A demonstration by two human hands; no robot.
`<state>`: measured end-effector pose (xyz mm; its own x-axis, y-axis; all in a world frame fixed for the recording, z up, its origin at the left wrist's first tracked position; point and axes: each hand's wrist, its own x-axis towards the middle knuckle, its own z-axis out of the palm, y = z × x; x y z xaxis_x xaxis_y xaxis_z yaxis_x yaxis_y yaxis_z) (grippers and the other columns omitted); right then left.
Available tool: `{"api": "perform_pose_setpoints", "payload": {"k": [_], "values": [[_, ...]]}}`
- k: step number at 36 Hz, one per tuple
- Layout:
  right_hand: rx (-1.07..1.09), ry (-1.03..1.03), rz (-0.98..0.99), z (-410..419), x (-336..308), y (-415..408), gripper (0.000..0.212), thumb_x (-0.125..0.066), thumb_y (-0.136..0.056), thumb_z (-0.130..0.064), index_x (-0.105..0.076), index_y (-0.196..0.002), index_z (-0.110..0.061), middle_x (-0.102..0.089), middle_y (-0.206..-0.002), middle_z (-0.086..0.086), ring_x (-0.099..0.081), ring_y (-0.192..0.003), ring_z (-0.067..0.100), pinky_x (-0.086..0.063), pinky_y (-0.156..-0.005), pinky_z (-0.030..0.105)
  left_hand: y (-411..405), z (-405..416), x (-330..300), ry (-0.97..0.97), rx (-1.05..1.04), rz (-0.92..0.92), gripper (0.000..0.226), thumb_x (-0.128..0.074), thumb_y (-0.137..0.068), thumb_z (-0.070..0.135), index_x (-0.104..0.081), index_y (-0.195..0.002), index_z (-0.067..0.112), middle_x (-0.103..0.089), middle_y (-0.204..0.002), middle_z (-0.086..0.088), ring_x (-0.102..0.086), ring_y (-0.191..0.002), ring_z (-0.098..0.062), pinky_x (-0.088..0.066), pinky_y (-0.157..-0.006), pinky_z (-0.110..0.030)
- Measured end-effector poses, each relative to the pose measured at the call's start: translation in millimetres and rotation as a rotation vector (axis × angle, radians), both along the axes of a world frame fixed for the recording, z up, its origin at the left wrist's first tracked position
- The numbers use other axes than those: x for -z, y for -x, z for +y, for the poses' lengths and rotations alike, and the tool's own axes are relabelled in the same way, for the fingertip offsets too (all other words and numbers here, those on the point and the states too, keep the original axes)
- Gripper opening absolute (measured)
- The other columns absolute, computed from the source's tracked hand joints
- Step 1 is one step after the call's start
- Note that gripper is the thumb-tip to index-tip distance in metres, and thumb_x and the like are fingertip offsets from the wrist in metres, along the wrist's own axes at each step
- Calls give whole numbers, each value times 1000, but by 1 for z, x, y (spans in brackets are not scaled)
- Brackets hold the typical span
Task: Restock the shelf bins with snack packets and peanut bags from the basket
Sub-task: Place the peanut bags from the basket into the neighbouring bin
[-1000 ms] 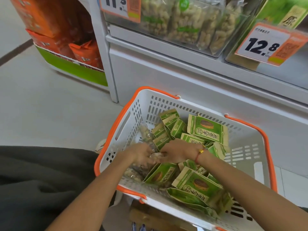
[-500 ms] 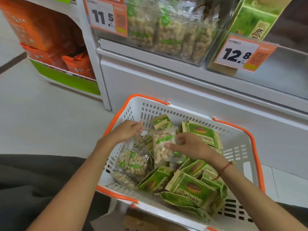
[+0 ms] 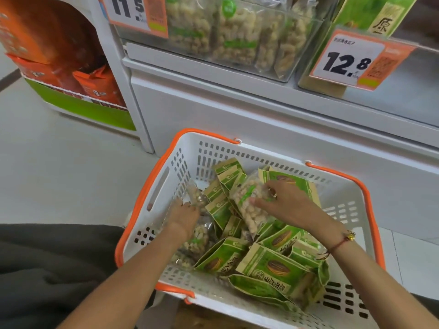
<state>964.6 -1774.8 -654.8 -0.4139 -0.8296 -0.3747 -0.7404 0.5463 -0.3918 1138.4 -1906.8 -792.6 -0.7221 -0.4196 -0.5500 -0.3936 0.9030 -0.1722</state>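
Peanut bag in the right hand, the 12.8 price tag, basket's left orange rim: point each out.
peanut bag (image 3: 249,205), head view, clear front panel below the green label.
12.8 price tag (image 3: 346,64), head view, on the black digits.
basket's left orange rim (image 3: 142,207), head view, mid left edge.

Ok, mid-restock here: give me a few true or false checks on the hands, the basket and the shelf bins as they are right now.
1. The right hand holds a clear peanut bag over the basket. True.
2. The left hand is up at the shelf. False: it reaches down into the basket's left side, among clear bags; whether it has a grip on one I cannot tell.
3. The clear shelf bin above already contains peanut bags. True.
4. The price tag on the right reads 11.5. False: it reads 12.8.
5. The basket contains only peanut bags. False: green snack packets fill much of it.
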Motion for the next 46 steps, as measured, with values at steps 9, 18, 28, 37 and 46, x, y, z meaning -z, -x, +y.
{"api": "perform_pose_setpoints", "payload": {"k": [9,18,28,37,46], "values": [[55,-40,-315,1,7,9,39,-55,-88,-51,-54,-114,-22,-64,-99,-6,-63,-89,13,-45,-66,18,6,-7,-32,-47,-134,19,49,-69,-81,42,-58,-118,11,-60,-121,-5,-51,-115,-22,-38,-97,-33],[295,196,-694,-2,-25,9,41,-61,-87,-41,-50,-123,-27,-73,-97,-1,-72,-77,17,-49,-53,16,5,-41,-128,-521,-773,517,39,-64,-82,52,-50,-86,16,-64,-109,-13,-65,-94,-29,-49,-78,-39],[472,362,-901,10,-35,30,49,-87,-55,-25,-66,-93,-2,-68,-74,6,-59,-70,11,-43,-60,19,1,-45,-169,-1119,-1079,794,34,-59,-93,16,-50,-124,7,-65,-117,-8,-69,-85,-5,-53,-55,-14],[-195,325,135,35,-16,41,43,-71,-80,-8,-68,-108,-41,-54,-122,-16,-52,-107,2,-41,-77,20,8,-29,-165,-1102,-997,703,24,-71,-83,31,-59,-103,23,-71,-96,6,-71,-81,-7,-52,-68,-19],[25,189,-5,72,45,41,62,-44,-80,15,-66,-117,-31,-51,-138,-1,-50,-124,20,-44,-100,33,28,21,-99,-1044,-1043,615,33,-68,-87,25,-46,-108,12,-65,-110,-4,-66,-82,-8,-55,-79,-31]]}}
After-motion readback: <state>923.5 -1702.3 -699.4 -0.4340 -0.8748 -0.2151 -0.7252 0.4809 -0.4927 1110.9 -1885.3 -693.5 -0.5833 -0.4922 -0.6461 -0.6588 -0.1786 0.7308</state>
